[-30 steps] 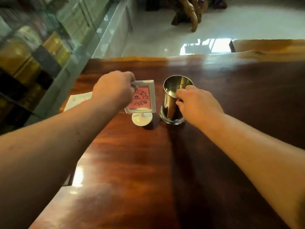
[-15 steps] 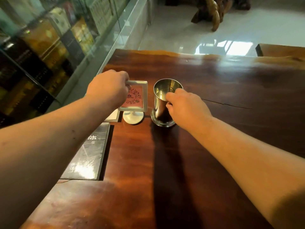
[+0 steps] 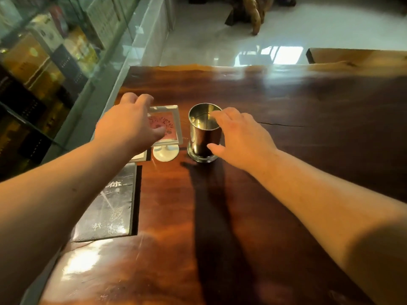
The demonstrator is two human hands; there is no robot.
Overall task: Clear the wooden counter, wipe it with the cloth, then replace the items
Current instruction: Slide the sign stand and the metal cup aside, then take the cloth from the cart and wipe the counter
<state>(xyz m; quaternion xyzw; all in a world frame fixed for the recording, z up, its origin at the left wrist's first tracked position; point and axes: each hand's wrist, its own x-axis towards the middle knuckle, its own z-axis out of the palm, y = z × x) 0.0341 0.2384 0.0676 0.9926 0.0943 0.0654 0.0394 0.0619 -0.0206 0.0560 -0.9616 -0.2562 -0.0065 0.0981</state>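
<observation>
On the dark polished wooden counter [image 3: 264, 194], a black printed menu folder [image 3: 110, 208] lies at the left edge. Beside it stand the shiny steel cylindrical cup [image 3: 203, 137] and white-framed pink sign stand [image 3: 168, 128]. Right hand [image 3: 240, 137] spread beside the cup, left hand [image 3: 130, 126] loose-fingered over the frame.

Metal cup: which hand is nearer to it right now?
Right. The right hand is spread open at the metal cup, fingers by its rim and side. The left hand is over the framed sign beside it.
</observation>
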